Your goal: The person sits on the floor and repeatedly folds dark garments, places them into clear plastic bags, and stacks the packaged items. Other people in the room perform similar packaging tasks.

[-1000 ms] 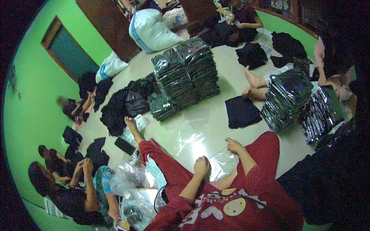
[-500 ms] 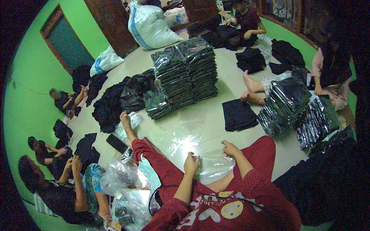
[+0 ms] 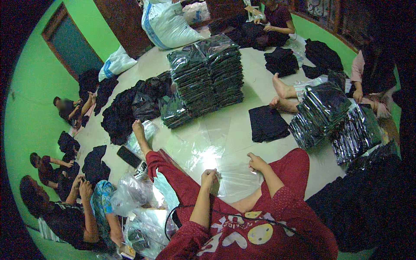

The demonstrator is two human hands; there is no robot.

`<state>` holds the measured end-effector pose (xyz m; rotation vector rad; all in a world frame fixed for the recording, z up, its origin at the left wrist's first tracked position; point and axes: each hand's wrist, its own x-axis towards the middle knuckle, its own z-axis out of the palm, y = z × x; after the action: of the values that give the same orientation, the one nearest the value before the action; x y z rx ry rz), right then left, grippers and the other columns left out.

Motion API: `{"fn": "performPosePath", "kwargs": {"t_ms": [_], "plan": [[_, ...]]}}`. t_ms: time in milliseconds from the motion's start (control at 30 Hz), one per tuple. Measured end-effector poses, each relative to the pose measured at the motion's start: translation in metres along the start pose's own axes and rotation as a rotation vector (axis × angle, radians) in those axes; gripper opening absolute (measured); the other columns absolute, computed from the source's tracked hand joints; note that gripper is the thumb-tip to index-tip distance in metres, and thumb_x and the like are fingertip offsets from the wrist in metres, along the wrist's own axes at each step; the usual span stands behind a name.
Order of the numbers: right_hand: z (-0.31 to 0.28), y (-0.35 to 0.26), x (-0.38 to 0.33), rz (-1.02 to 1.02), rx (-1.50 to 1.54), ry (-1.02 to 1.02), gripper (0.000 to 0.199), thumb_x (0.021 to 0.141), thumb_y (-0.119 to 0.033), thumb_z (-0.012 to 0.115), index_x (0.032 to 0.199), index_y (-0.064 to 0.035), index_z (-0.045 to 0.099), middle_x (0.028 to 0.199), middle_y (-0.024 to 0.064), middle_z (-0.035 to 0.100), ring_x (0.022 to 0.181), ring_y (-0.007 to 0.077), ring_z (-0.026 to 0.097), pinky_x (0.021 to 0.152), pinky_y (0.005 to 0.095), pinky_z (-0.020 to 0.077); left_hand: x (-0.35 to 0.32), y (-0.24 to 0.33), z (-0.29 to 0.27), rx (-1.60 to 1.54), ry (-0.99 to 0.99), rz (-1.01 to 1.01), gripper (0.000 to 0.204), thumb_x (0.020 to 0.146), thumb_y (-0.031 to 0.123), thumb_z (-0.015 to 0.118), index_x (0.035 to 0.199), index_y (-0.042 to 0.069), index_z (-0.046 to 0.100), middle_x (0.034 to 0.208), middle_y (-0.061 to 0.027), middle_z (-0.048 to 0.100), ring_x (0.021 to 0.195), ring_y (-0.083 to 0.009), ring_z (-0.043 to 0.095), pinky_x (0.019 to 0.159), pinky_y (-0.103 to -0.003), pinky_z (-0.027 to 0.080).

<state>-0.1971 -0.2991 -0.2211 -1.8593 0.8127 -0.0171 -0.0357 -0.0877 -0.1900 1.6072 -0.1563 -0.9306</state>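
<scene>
At lower centre, the left hand [image 3: 209,177] and right hand [image 3: 256,163] seemingly pinch opposite sides of clear plastic [image 3: 238,180]; even, gentle tension suits it.

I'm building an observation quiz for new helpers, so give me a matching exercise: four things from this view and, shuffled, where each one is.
Things
1. Clear plastic
2. Dark phone
3. Large white sack
4. Folded black cloth

Places
A. Beyond the tall stack of wrapped bundles
B. Beside a co-worker's bare feet
C. Between the left hand and right hand
D. Near the wearer's outstretched foot

Pairs: 1-C, 2-D, 3-A, 4-B
</scene>
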Motion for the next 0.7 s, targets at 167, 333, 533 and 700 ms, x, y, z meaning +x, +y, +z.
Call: {"fn": "performPosePath", "kwargs": {"t_ms": [167, 333, 533, 700], "plan": [[-0.005, 0.002, 0.003, 0.03, -0.007, -0.013, 0.044, 0.077, -0.003, 0.042, 0.121, -0.0071, 0.038, 0.071, 0.0126, 0.061, 0.049, 0.0197, 0.056, 0.044, 0.0323, 0.045, -0.006, 0.005, -0.011, 0.244, -0.258, -0.104, 0.016, 0.078, 0.013, 0.06, 0.083, -0.002, 0.057, 0.067, -0.0065, 0.057, 0.051, -0.0111, 0.05, 0.047, -0.024, 0.041], [-0.013, 0.008, 0.008, 0.136, 0.059, 0.004, 0.047, 0.077, -0.004, 0.041, 0.124, -0.0086, 0.036, 0.075, 0.0125, 0.061, 0.048, 0.0186, 0.055, 0.043, 0.0322, 0.0446, 0.002, -0.005, -0.017, 0.277, -0.326, -0.028, 0.014, 0.08, 0.015, 0.057, 0.08, 0.001, 0.058, 0.067, -0.0061, 0.059, 0.054, -0.0118, 0.053, 0.049, -0.024, 0.043], [-0.022, 0.023, 0.014, 0.16, 0.26, -0.012, 0.05, 0.076, -0.002, 0.043, 0.125, -0.0051, 0.034, 0.078, 0.0145, 0.061, 0.048, 0.0186, 0.056, 0.044, 0.0325, 0.0451, 0.0, -0.004, -0.009, 0.175, -0.251, -0.049, 0.017, 0.081, 0.019, 0.056, 0.077, 0.003, 0.057, 0.064, -0.0036, 0.056, 0.054, -0.0119, 0.053, 0.05, -0.023, 0.042], [-0.05, 0.022, 0.007, 0.143, 0.186, 0.082, 0.049, 0.079, -0.003, 0.042, 0.126, -0.0079, 0.031, 0.077, 0.012, 0.059, 0.051, 0.015, 0.055, 0.044, 0.0299, 0.0461, -0.001, 0.002, -0.011, 0.049, -0.063, 0.004, 0.021, 0.083, 0.022, 0.053, 0.076, 0.002, 0.052, 0.06, -0.0051, 0.051, 0.049, -0.0147, 0.05, 0.044, -0.027, 0.042]]}}
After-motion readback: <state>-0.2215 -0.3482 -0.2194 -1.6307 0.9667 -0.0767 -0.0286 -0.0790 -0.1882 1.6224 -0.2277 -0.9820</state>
